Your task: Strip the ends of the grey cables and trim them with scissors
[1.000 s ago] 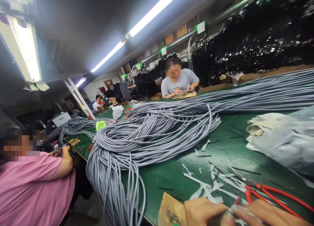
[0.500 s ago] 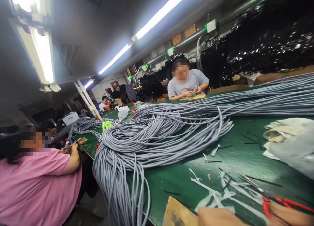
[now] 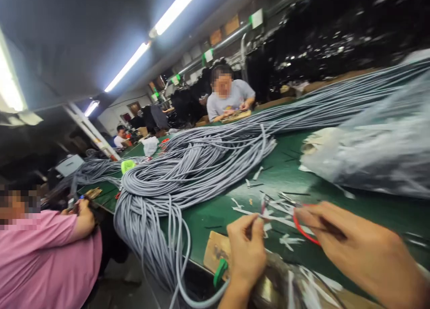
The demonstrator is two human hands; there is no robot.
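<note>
My left hand [image 3: 247, 251] is pinched shut on a thin wire end [image 3: 262, 209] just above the green table [image 3: 215, 210]. My right hand [image 3: 356, 251] is closed around red-handled cutters [image 3: 302, 228], whose metal tip points toward the left hand's wire. White strips of cut sheath [image 3: 282, 237] lie scattered on the table under both hands. A wooden block [image 3: 215, 251] sits at the table edge by my left wrist, with a green piece [image 3: 220, 271] below it.
A large heap of grey cables [image 3: 188, 174] covers the table's middle and hangs over its front edge. A clear plastic bag [image 3: 372, 152] lies at the right. A person in pink [image 3: 47, 259] sits at my left; another in grey [image 3: 228, 98] works across the table.
The view has tilted down and both hands have risen into it. The right hand has picked the red-handled cutters up off the table and brought them to the wire in the left hand.
</note>
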